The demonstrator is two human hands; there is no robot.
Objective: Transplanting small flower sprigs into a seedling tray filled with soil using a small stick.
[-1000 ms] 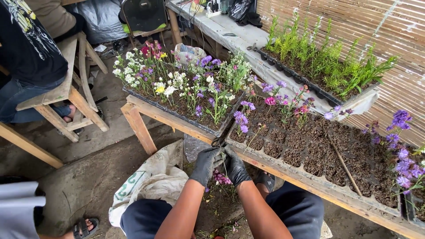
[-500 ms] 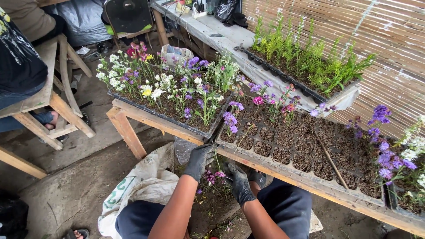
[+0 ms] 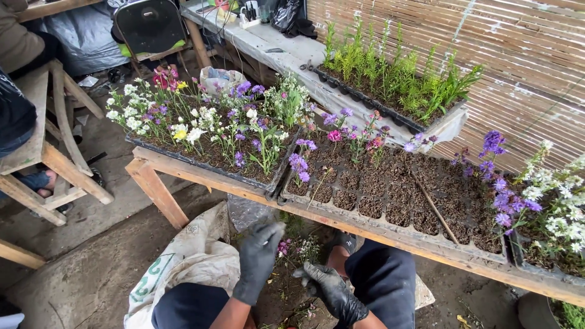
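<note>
Both hands are gloved in black and held low, below the front edge of the surface, between the knees. The left hand (image 3: pixel 259 259) is raised w/ fingers loosely curled; nothing can be made out in its grip, and whether a thin stem is pinched can't be told. The right hand (image 3: pixel 329 291) is spread open, palm down, fingers splayed, nothing gripped, just beside the cut flowers (image 3: pixel 294 248). These small pink and white blooms lie on the ground btwn the two hands, under the surface's front edge, amid loose stems and soil.

A white printed sack (image 3: pixel 189 262) is spread on the floor at the left knee. On the wooden surface (image 3: pixel 365 226), a mostly bare seedling tray (image 3: pixel 390 201) of dark soil cells is set at the front edge, w/ a thin stick (image 3: pixel 434 206) laid across it. A fuller flower tray (image 3: pixel 201 131) is set at the left end, touching the first. A tray of green plants (image 3: pixel 396 85) is seen on a bench behind, near the bamboo wall.
</note>
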